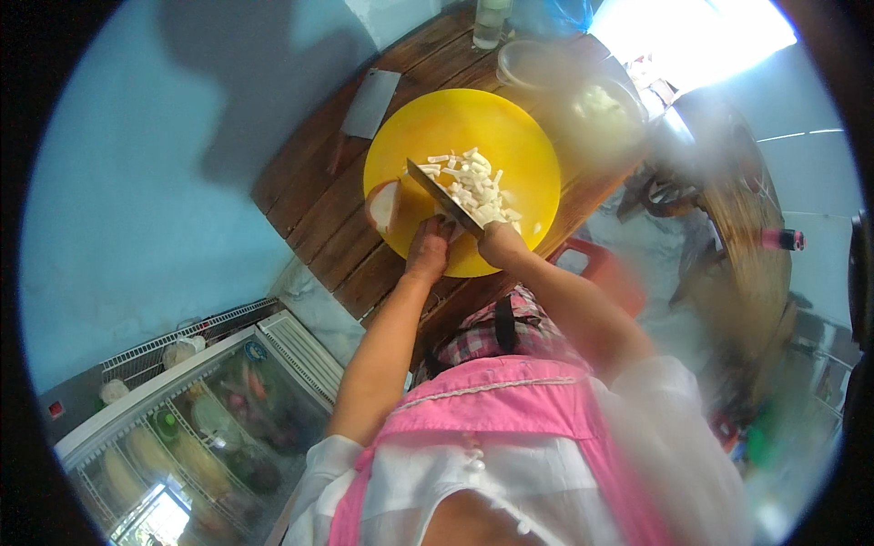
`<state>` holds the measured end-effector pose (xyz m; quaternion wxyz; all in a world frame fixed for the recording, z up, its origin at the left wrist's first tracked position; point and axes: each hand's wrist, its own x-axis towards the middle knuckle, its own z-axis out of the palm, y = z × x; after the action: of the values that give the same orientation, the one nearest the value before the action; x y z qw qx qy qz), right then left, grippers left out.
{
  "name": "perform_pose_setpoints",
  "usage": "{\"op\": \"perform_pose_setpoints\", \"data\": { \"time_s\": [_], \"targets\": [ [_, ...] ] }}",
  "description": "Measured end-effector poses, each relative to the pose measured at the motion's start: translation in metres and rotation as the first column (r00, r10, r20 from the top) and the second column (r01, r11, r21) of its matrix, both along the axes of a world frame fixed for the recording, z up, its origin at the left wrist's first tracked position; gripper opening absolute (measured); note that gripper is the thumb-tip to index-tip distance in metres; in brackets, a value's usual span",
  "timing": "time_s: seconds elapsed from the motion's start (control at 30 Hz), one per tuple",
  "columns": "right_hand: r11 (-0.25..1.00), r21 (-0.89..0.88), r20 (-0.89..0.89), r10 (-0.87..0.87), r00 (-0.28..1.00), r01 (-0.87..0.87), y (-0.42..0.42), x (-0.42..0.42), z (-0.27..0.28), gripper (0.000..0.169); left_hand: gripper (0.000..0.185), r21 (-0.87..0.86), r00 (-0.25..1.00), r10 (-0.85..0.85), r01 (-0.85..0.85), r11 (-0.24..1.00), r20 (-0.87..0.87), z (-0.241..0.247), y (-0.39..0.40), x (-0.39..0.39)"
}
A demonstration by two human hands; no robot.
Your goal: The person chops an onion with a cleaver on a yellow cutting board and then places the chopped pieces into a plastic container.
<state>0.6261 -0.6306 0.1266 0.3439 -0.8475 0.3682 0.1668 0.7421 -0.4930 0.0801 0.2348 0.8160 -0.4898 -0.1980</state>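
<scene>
A round yellow cutting board lies on a wooden plank table. My right hand grips the handle of a kitchen knife, whose blade points up and left across the board. Just left of the handle, my left hand holds a pale piece of food, mostly hidden under the fingers and blade. Chopped white pieces are heaped to the right of the blade. A cut piece with a reddish-brown rim and white face rests at the board's left edge.
A cleaver lies on the table left of the board. Behind stand a clear glass and a clear round container; a bowl of pale food is blurred at right. A red plastic stool and a glass-door fridge flank me.
</scene>
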Motion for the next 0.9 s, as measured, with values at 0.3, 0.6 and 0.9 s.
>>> {"op": "perform_pose_setpoints", "data": {
  "time_s": [0.3,0.6,0.9],
  "targets": [
    [0.999,0.037,-0.009,0.006,1.0,-0.006,-0.013,-0.005,0.017,0.025,0.05,0.173,0.994,-0.093,0.081,0.982,0.062,0.009,-0.023,0.002],
    [0.993,0.103,-0.046,-0.058,0.997,0.063,-0.003,0.008,0.022,0.028,0.035,-0.083,0.984,-0.058,0.073,0.994,0.167,0.013,-0.015,-0.002],
    [0.997,0.063,-0.055,-0.031,0.998,0.034,0.008,0.003,0.015,0.026,0.037,-0.132,0.984,-0.069,0.091,0.987,0.165,0.002,-0.01,0.002]
  ]
}}
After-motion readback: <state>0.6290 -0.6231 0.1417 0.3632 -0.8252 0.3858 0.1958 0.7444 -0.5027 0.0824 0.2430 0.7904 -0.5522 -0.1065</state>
